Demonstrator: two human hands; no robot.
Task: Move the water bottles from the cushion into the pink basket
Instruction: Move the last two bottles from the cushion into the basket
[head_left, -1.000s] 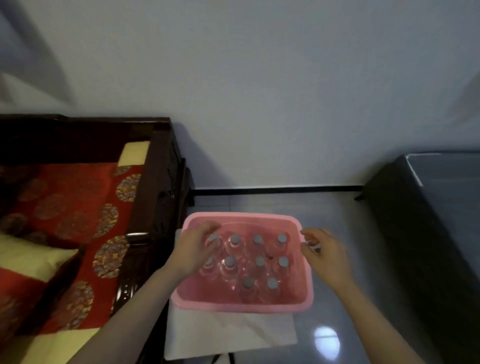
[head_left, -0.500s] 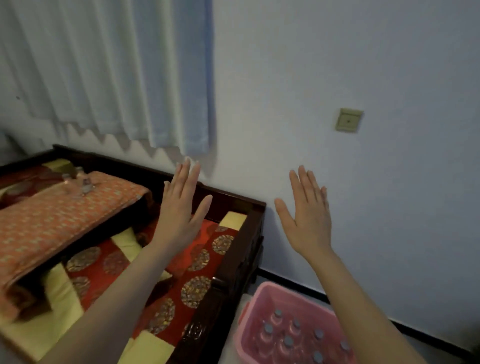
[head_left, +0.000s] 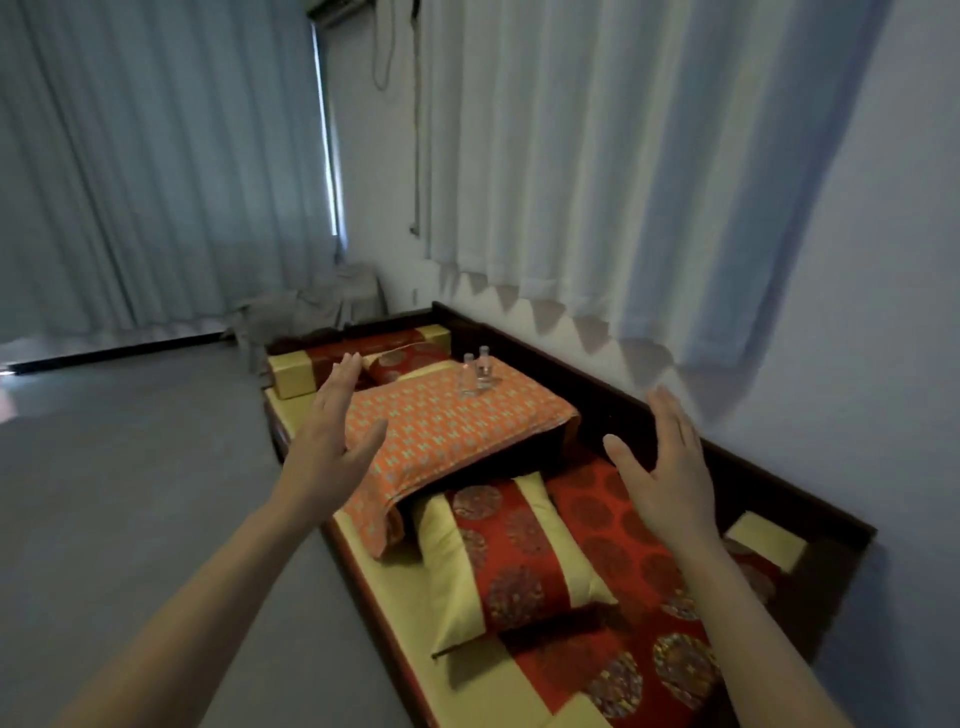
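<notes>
Two clear water bottles (head_left: 476, 372) stand upright side by side at the far end of an orange patterned cushion (head_left: 447, 431) on a dark wooden bench. My left hand (head_left: 332, 441) is raised with straight fingers over the cushion's near left edge, empty. My right hand (head_left: 667, 475) is also raised, open and empty, to the right of the cushion. Both hands are well short of the bottles. The pink basket is out of view.
A red and yellow pillow (head_left: 511, 558) lies in front of the orange cushion. The bench's dark wooden back rail (head_left: 639, 410) runs along the wall under white curtains (head_left: 571, 182). Grey floor (head_left: 130, 493) stretches to the left. A yellow bolster (head_left: 296, 371) sits at the bench's far end.
The view has swung left from the pink basket full of bottles to the bench. Both hands left the basket and are now raised, open, toward the orange cushion.
</notes>
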